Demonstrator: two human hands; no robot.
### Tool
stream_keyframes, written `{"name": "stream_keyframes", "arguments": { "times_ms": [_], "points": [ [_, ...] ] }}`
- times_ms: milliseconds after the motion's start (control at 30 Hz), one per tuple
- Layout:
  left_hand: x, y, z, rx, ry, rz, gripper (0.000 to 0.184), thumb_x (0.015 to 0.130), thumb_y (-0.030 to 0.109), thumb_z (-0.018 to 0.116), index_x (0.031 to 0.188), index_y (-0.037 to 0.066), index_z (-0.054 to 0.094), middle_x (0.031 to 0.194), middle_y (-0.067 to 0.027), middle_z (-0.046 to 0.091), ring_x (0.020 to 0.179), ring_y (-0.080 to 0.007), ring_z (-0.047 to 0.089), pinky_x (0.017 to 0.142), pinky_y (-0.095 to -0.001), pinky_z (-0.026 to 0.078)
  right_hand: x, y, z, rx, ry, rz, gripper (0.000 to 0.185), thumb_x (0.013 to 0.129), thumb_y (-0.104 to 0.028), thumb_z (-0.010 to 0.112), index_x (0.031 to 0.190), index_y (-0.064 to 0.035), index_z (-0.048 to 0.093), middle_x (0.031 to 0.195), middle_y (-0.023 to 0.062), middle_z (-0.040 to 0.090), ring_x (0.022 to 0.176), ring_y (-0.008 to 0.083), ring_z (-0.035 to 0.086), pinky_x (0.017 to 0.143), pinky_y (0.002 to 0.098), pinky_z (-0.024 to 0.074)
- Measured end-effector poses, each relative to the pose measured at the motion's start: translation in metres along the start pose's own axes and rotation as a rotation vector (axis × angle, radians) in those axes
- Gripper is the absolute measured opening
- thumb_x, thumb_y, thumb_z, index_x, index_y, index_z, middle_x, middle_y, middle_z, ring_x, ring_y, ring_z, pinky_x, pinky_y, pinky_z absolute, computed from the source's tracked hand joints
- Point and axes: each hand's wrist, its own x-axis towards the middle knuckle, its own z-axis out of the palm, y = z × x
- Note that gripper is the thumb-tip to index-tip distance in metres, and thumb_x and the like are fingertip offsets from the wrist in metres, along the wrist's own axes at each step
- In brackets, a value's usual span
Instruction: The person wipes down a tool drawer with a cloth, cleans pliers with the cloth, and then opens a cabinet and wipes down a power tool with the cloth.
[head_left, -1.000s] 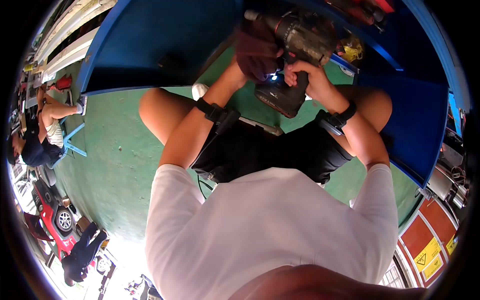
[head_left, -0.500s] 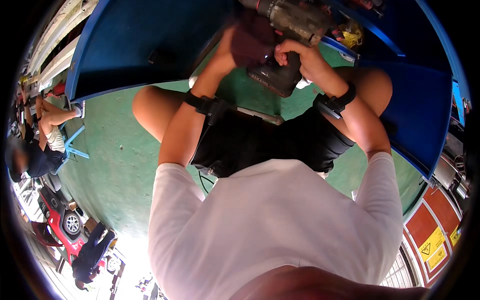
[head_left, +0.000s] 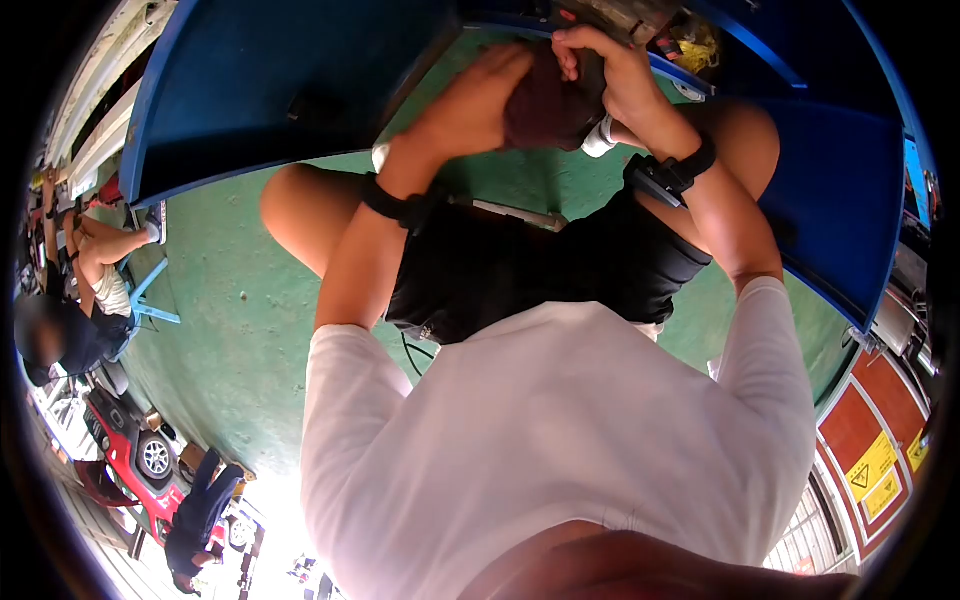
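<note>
At the top centre my right hand (head_left: 605, 55) is wrapped round the handle of a cordless drill (head_left: 625, 18), whose upper body is mostly cut off by the frame's top edge. A dark maroon cloth (head_left: 540, 105) lies against the drill's lower part and hides most of its battery base. My left hand (head_left: 480, 105) holds this cloth from the left, its fingertips partly out of sight. Black straps with small devices sit on both wrists.
Blue metal panels (head_left: 270, 90) stand ahead and at the right (head_left: 830, 200). Yellow material (head_left: 697, 53) lies beyond my right hand. A seated person (head_left: 85, 270) and another person (head_left: 195, 520) near a red car (head_left: 130, 450) are at the left, on green floor (head_left: 220, 300).
The drill has moved up, partly out of the frame. My left hand and the cloth have shifted right, over the drill's base.
</note>
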Motion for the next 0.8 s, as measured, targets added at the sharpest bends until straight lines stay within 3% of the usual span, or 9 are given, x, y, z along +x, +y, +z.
{"name": "stream_keyframes", "arguments": {
  "times_ms": [67, 200, 367, 400, 500, 567, 633, 733, 800],
  "points": [
    [-0.003, 0.007, 0.018, 0.033, 0.086, -0.024, 0.066, 0.069, 0.007, 0.076, 0.131, -0.001, 0.053, 0.132, -0.0204, 0.056, 0.124, -0.0409, 0.051, 0.106, -0.0443, 0.043, -0.001, -0.013, 0.026, 0.074, 0.236, -0.031, 0.009, 0.091, -0.01, 0.065, 0.095, -0.0029, 0.061, 0.074, 0.0044, 0.06, 0.062, 0.0138, 0.056, 0.057, 0.0275, 0.0465],
    [0.0, 0.018, 0.031, -0.008, 0.279, -0.086, 0.061, 0.068, 0.012, 0.08, 0.123, -0.002, 0.056, 0.132, -0.0208, 0.056, 0.122, -0.0415, 0.053, 0.105, -0.046, 0.043, 0.007, -0.012, 0.023, 0.001, 0.362, 0.03, 0.014, 0.092, -0.016, 0.065, 0.094, -0.0021, 0.061, 0.074, 0.0053, 0.061, 0.064, 0.0148, 0.056, 0.064, 0.0281, 0.0473],
    [-0.007, 0.002, 0.045, -0.413, 0.319, -0.354, 0.079, 0.072, 0.019, 0.086, 0.136, 0.001, 0.044, 0.132, -0.0177, 0.057, 0.123, -0.0301, 0.057, 0.102, -0.0399, 0.047, -0.001, -0.003, 0.052, 0.025, 0.445, -0.043, 0.026, 0.086, -0.012, 0.071, 0.108, -0.0022, 0.062, 0.095, 0.0049, 0.065, 0.091, 0.0152, 0.063, 0.081, 0.029, 0.0504],
    [-0.01, -0.006, 0.051, -0.577, 0.332, -0.404, 0.086, 0.073, 0.018, 0.087, 0.142, 0.004, 0.038, 0.132, -0.0149, 0.056, 0.122, -0.0238, 0.057, 0.101, -0.0366, 0.048, -0.001, 0.009, 0.047, 0.015, 0.367, -0.016, 0.048, 0.086, -0.018, 0.074, 0.125, -0.0023, 0.051, 0.115, 0.0069, 0.061, 0.11, 0.0174, 0.058, 0.093, 0.0298, 0.0476],
    [-0.011, -0.018, 0.058, -0.733, 0.303, -0.297, 0.097, 0.072, 0.027, 0.089, 0.145, 0.002, 0.031, 0.13, -0.0161, 0.058, 0.125, -0.0242, 0.057, 0.099, -0.0359, 0.05, 0.002, 0.02, 0.043, -0.208, 0.239, -0.047, 0.066, 0.084, -0.023, 0.076, 0.135, -0.0024, 0.04, 0.126, 0.0114, 0.055, 0.117, 0.0198, 0.053, 0.097, 0.0319, 0.0463],
    [-0.016, -0.014, 0.054, -0.659, 0.37, -0.27, 0.083, 0.076, 0.023, 0.086, 0.14, 0.003, 0.037, 0.128, -0.013, 0.059, 0.12, -0.0222, 0.06, 0.094, -0.0354, 0.053, -0.002, 0.019, 0.048, -0.22, 0.199, -0.014, 0.072, 0.084, -0.027, 0.077, 0.136, -0.0027, 0.034, 0.124, 0.0152, 0.054, 0.115, 0.0213, 0.054, 0.096, 0.0314, 0.0461],
    [-0.022, -0.015, 0.05, -1.014, 0.272, -0.63, 0.063, 0.09, 0.016, 0.072, 0.143, 0.006, 0.039, 0.127, -0.0086, 0.06, 0.113, -0.0187, 0.063, 0.093, -0.0333, 0.053, -0.003, 0.016, 0.048, -0.153, 0.169, 0.184, 0.07, 0.085, -0.031, 0.075, 0.134, -0.003, 0.033, 0.119, 0.0157, 0.054, 0.111, 0.02, 0.054, 0.094, 0.031, 0.0462],
    [-0.025, -0.021, 0.053, -1.248, 0.379, -0.583, 0.043, 0.1, 0.02, 0.058, 0.14, 0.008, 0.046, 0.123, -0.0073, 0.062, 0.107, -0.0176, 0.065, 0.087, -0.0328, 0.056, 0.002, 0.036, 0.046, -0.109, 0.177, 0.2, 0.057, 0.091, -0.034, 0.069, 0.129, -0.0049, 0.038, 0.116, 0.013, 0.051, 0.109, 0.018, 0.053, 0.094, 0.0298, 0.0444],
    [-0.027, -0.026, 0.055, -1.345, 0.416, -0.633, 0.042, 0.098, 0.019, 0.061, 0.136, 0.007, 0.048, 0.12, -0.0069, 0.063, 0.104, -0.0164, 0.066, 0.084, -0.0311, 0.057, 0.001, 0.038, 0.045, -0.108, 0.203, 0.231, 0.047, 0.095, -0.033, 0.065, 0.126, -0.0068, 0.042, 0.117, 0.0108, 0.05, 0.112, 0.0173, 0.051, 0.096, 0.0289, 0.0427]
  ]
}}
